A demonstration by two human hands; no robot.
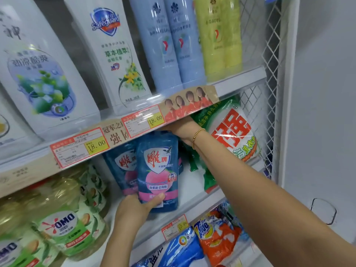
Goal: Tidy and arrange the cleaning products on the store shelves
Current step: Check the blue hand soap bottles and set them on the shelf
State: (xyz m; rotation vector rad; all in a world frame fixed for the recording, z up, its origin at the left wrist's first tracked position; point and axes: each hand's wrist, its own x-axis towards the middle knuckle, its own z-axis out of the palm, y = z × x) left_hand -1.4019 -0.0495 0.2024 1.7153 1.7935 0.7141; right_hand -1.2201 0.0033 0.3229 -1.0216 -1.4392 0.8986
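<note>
Blue pouch: the dark blue pouch (157,170) stands upright on the middle shelf (194,185), right at the front, between my two hands.
Left hands: my left hand (134,207) cups the bottom corner, thumb pressed flat across the pink band on the front. It's closed on the pouch from below.
Right hands: my right hand (182,130) grips the top edge, tucked just under the shelf lip above. Fingers are hidden behind the pouch, but it looks clamped on.
Handling: I'd judge it a soft refill bag, liquid inside, so it will sag and slosh. The film looks glossy, likely slippery.
Where to hold: top seam and base together, as now; one hand alone would let it fold.
Looks: red characters on a white shield, a pink peach below, a pink stripe near the base.
Neighbours: a second matching pouch (123,166) leans just behind on the left; a green and white detergent bag (235,132) sits to the right, behind my forearm.
Next: probably square it up beside its twin.
</note>
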